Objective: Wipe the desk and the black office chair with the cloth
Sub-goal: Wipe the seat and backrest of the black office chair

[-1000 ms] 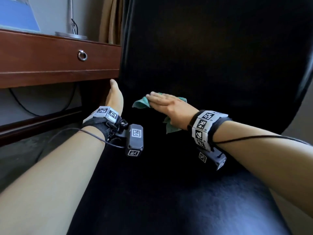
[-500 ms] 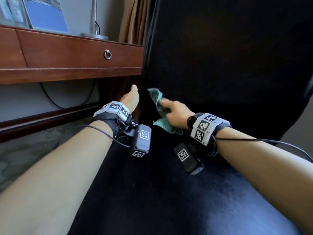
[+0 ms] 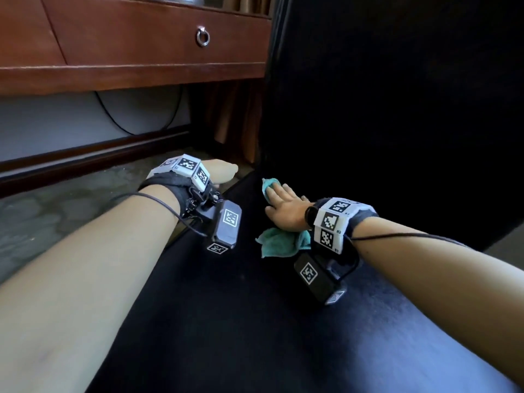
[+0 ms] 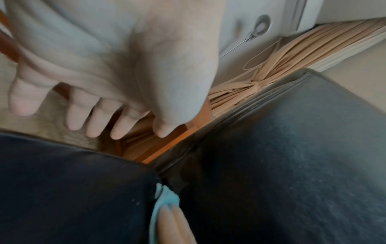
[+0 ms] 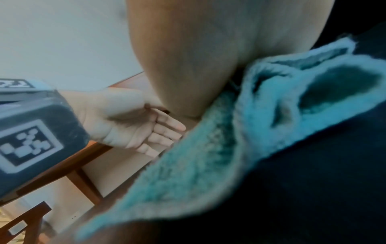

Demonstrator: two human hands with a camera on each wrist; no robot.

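The black office chair's seat (image 3: 255,321) and backrest (image 3: 397,109) fill the middle and right. My right hand (image 3: 283,207) lies flat with straight fingers on the teal cloth (image 3: 279,242), pressing it onto the seat's back left corner, by the crease under the backrest. The cloth (image 5: 208,156) bunches under the palm, and its tip (image 4: 166,197) pokes out beyond the fingertips (image 4: 170,219). My left hand (image 3: 224,173) hovers open and holds nothing, just off the seat's left edge, with relaxed fingers (image 4: 94,118). The wooden desk (image 3: 127,75) stands at the upper left.
A desk drawer with a metal ring pull (image 3: 203,37) faces me. A black cable (image 3: 136,129) hangs by the wall under the desk. A beige curtain (image 4: 282,57) hangs behind the chair's left side. Patterned carpet (image 3: 56,217) covers the floor on the left.
My right hand has gone from holding the cloth against the lower backrest to pressing it flat on the seat's back left corner. The head view has tilted down. The left hand stays beside the chair.
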